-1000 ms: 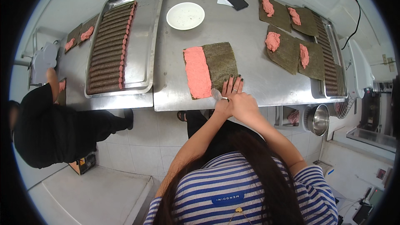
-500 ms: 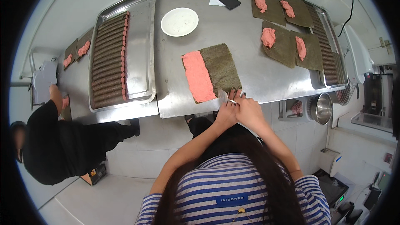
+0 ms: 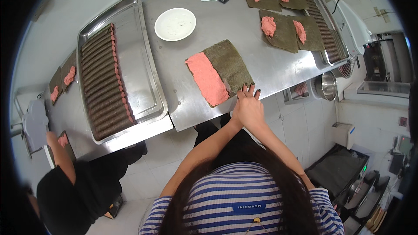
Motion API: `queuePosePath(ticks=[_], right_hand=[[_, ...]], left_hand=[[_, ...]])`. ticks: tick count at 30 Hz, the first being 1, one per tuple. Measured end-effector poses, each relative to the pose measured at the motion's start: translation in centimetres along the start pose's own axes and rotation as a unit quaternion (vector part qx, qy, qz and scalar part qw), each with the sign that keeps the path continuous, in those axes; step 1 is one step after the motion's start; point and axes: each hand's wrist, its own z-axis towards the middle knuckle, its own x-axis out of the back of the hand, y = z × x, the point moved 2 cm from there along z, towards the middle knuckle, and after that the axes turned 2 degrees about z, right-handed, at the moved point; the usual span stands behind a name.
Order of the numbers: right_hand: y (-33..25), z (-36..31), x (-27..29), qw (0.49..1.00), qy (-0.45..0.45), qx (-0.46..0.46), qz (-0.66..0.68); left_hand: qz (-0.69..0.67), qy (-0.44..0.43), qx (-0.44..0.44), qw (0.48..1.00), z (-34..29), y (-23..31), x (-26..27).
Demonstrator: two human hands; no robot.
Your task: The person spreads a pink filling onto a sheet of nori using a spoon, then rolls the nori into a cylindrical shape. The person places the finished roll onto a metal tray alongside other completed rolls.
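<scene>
Left of the seaweed sheet (image 3: 230, 63), we see a metal tray (image 3: 137, 61). Pink paste (image 3: 207, 78) covers the sheet's left side on the worktop (image 3: 278, 69). At its near right corner, our left hand (image 3: 236, 116) is overlapped by our right hand (image 3: 252, 106); we cannot tell either grip's state.

Right of centre, my right hand (image 3: 250, 105) overlaps my partly hidden left hand (image 3: 236, 115); my forearms (image 3: 278, 146) slant inward from below.

Wide fisheye view looking steeply down from the person's head, facing forward over the bench (image 3: 226, 21), hands (image 3: 251, 109) lying close below near the middle, striped shirt (image 3: 217, 182) filling the lower edge, bench front slanting upward rightward
</scene>
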Motion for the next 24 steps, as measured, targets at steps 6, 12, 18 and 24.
queuePosePath(ticks=[6,12,18,24], right_hand=[[-0.6,-1.9,-1.7,0.997,0.051,-0.027,-0.048],[-4.3,-2.3,-1.3,0.983,0.076,0.044,-0.161],[-1.9,-0.8,-2.5,0.994,0.101,-0.030,0.003],[-3.0,-0.3,-4.1,0.982,0.146,-0.044,-0.113]], left_hand=[[-0.024,0.073,-0.037,0.996,-0.9,-1.0,5.3],[-0.024,-0.021,-0.057,0.998,-0.7,-1.7,3.5],[-0.033,-0.015,-0.076,0.996,-0.9,-2.0,3.0],[-0.039,0.008,-0.087,0.995,-1.7,-2.3,2.5]])
